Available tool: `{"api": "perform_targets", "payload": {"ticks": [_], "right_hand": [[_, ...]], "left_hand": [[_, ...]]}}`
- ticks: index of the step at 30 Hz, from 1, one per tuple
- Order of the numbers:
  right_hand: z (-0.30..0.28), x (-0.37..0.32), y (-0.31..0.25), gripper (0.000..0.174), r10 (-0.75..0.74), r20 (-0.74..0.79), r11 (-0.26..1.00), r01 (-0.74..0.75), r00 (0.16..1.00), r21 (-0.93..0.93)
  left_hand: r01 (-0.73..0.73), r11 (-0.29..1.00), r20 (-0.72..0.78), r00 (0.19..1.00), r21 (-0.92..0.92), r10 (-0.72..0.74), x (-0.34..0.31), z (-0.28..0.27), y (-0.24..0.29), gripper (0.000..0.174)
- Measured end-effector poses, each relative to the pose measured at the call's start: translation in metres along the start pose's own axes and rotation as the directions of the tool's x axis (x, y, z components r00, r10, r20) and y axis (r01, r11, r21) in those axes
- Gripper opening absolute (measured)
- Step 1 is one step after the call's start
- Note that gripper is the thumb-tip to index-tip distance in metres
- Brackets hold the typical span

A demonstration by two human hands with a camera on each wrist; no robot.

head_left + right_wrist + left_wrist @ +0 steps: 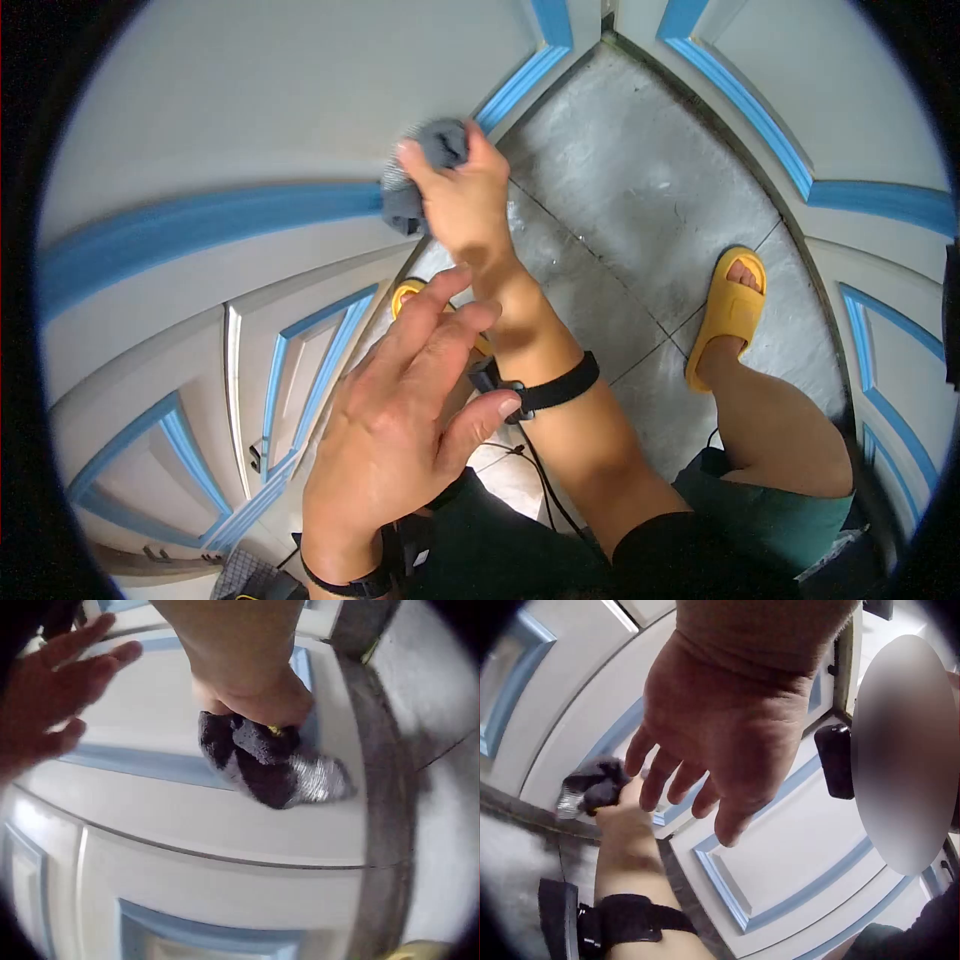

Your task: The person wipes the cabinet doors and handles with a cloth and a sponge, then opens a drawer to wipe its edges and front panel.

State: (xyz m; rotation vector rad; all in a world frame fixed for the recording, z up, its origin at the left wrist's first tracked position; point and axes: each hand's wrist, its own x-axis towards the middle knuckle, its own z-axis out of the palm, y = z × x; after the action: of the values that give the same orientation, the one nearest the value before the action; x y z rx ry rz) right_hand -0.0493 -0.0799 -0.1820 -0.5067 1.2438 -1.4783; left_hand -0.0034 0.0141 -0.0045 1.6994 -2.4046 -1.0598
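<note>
Head view, from left: blue trim (250, 207) edged a white door (300, 110); the left hand (395, 405) hung near the right forearm (595, 440), fingers loosely extended; gray cloth (442, 143) sat against the door, gripped by the right hand (468, 205); 1 yellow slipper (728, 315) rested on tiles (620, 200).

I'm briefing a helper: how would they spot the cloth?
In the head view, find the large white panel at upper left. At its blue trim, the right hand grips the cloth. It is crumpled, grey and silvery, unlike the rigid panel.
</note>
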Motion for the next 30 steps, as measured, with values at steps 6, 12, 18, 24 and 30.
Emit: {"api": "perform_targets", "payload": {"ticks": [6, 12, 18, 24, 30], "right_hand": [[0.004, 0.000, -0.015, 0.028, -0.043, 0.071, 0.995, 0.049, 0.997, -0.086], [-0.016, 0.016, 0.022, 0.018, 0.114, -0.003, 0.991, -0.114, 0.993, 0.074], [0.024, -0.018, -0.047, 0.021, -0.112, 0.104, 0.993, 0.109, 0.988, 0.035], [0.007, -0.014, 0.015, 0.020, -0.248, 0.023, 0.953, 0.249, 0.968, -0.173], [0.022, -0.050, 0.009, 0.021, -0.379, 0.160, 0.856, 0.411, 0.911, -0.314]], "left_hand": [[-0.006, 0.995, 0.046, 0.999, -0.099, 0.010, -0.001, 0.005, 0.004, 0.049], [0.046, 0.998, 0.027, 0.999, -0.054, -0.044, -0.003, 0.003, 0.002, 0.049], [-0.046, 0.996, -0.098, 0.994, -0.079, 0.038, -0.001, 0.001, -0.002, 0.044], [-0.153, 0.986, -0.262, 0.956, -0.067, 0.130, 0.003, -0.011, 0.007, 0.036], [-0.201, 0.978, -0.290, 0.941, -0.064, 0.174, -0.003, -0.012, 0.010, 0.034]]}}
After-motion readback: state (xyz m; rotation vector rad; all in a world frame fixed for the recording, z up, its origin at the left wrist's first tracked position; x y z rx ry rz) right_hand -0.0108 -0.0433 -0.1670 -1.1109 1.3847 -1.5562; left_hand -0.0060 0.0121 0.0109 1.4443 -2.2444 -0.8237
